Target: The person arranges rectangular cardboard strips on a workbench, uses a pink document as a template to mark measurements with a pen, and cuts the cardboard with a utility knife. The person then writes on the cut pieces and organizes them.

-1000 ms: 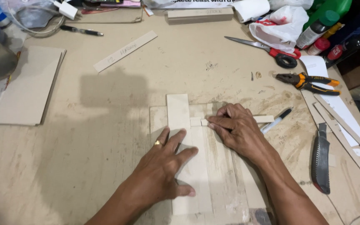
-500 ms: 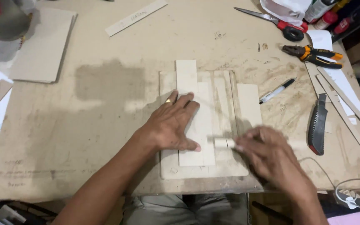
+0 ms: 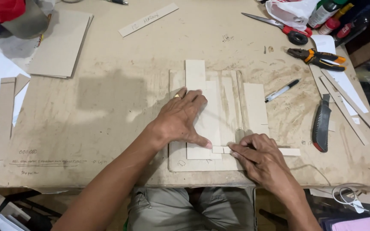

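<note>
Since the earlier picture: both hands sit almost as they did, the right one a touch nearer the left thumb; the view has barely shifted.

Left to right:

Cardboard sheets [image 3: 58, 45]: stacked at the far left of the table [image 3: 108, 119], well apart from the work.

Left hand [image 3: 180, 122]: spread flat, palm down, pressing a long cardboard strip [image 3: 195, 75] onto the square board [image 3: 176, 160]. This strip's long axis runs away from the person, its far end past the board's far edge.

Short strip [image 3: 290, 151]: lies crosswise at the near end of the long strip, long axis left to right, its left end touching the left thumb and its right end pointing toward the knife.

Right hand [image 3: 258, 154]: fingers pressed together, pinching down on the short strip directly beneath it; this hand is the nearer one.

Pen [image 3: 281, 90], pliers [image 3: 317, 57], scissors [image 3: 279, 26], knife [image 3: 320, 124]: to the right, untouched.
</note>
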